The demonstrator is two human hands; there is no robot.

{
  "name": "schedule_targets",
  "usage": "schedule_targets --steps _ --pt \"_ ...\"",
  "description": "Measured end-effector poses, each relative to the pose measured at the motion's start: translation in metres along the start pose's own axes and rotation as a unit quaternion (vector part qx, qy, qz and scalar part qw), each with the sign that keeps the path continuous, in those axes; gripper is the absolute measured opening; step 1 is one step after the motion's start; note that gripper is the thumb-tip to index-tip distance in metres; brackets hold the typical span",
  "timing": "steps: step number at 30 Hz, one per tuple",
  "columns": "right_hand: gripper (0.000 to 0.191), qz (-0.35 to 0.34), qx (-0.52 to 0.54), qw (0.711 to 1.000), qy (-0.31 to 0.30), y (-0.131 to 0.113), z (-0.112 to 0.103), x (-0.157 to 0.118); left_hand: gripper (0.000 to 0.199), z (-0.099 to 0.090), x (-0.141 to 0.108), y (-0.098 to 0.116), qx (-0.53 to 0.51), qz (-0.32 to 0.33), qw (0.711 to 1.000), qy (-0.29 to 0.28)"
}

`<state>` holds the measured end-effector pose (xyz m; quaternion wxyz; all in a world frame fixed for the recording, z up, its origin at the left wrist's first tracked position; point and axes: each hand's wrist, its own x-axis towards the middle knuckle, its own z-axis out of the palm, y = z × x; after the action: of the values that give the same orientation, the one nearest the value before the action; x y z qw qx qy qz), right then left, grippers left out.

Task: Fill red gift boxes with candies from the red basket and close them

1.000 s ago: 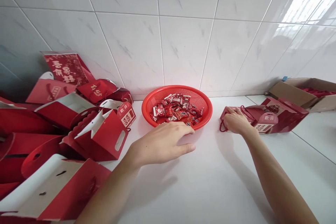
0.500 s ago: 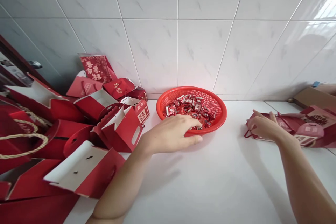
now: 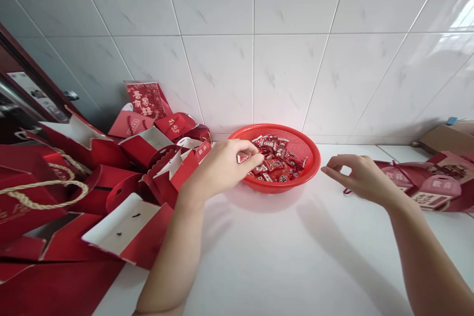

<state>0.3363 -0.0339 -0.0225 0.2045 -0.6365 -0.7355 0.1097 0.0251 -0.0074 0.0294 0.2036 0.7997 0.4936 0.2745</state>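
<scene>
My left hand (image 3: pixel 225 165) hovers over the left rim of a red plastic colander (image 3: pixel 311 170), thumb and index finger apart, with nothing visible between them. Inside the colander lies a heap of candies in red wrappers (image 3: pixel 276 164), partly hidden behind that hand. My right hand (image 3: pixel 355 177) is in the air just right of the colander. Its thumb and fingertips come together in a loose pinch, and nothing shows in them. Behind it lie red and pink gift boxes (image 3: pixel 439 190) with cord handles, partly covered by this hand.
Many red candy boxes (image 3: pixel 129 244), several of them open with white insides, crowd the counter's left side, beside a bag's rope handle (image 3: pixel 44 192). A brown cardboard box (image 3: pixel 444 140) is at the far right. The tiled wall (image 3: pixel 281 79) rises behind the white counter (image 3: pixel 281 261).
My left hand has drawn back left and up from the candies. My right hand has left the boxes at right and moved left toward the colander. The view has shifted slightly.
</scene>
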Motion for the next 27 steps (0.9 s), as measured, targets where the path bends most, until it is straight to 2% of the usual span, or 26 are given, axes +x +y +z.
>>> schedule_targets --steps 3,6,10,15,19,22,24,27 --pt "0.033 -0.015 -0.001 1.000 -0.013 -0.005 0.001 -0.002 0.034 -0.019 -0.005 -0.017 0.105 -0.108 0.988 0.044" --pt "0.032 -0.023 0.000 0.999 -0.025 -0.010 0.000 -0.003 0.037 -0.033 -0.008 -0.039 0.146 -0.163 0.972 0.080" --pt "0.033 -0.042 0.004 0.999 -0.027 -0.013 0.000 -0.005 0.037 -0.042 -0.008 -0.062 0.153 -0.210 0.964 0.056" --pt "0.036 -0.067 0.003 0.998 -0.020 -0.015 0.001 -0.007 0.025 -0.039 0.000 -0.075 0.178 -0.231 0.954 0.073" --pt "0.034 -0.077 -0.003 0.997 -0.024 -0.017 0.003 -0.008 0.039 -0.034 0.006 -0.078 0.177 -0.247 0.950 0.076" --pt "0.033 -0.083 -0.009 0.996 -0.033 -0.017 0.005 -0.006 0.041 -0.033 0.007 -0.078 0.180 -0.233 0.954 0.063" --pt "0.032 -0.086 -0.012 0.996 -0.036 -0.017 0.007 -0.006 0.043 -0.035 0.004 -0.077 0.171 -0.223 0.959 0.034" --pt "0.030 -0.096 -0.017 0.995 -0.031 -0.019 0.010 -0.006 0.048 -0.037 -0.004 -0.069 0.117 -0.188 0.974 -0.053"
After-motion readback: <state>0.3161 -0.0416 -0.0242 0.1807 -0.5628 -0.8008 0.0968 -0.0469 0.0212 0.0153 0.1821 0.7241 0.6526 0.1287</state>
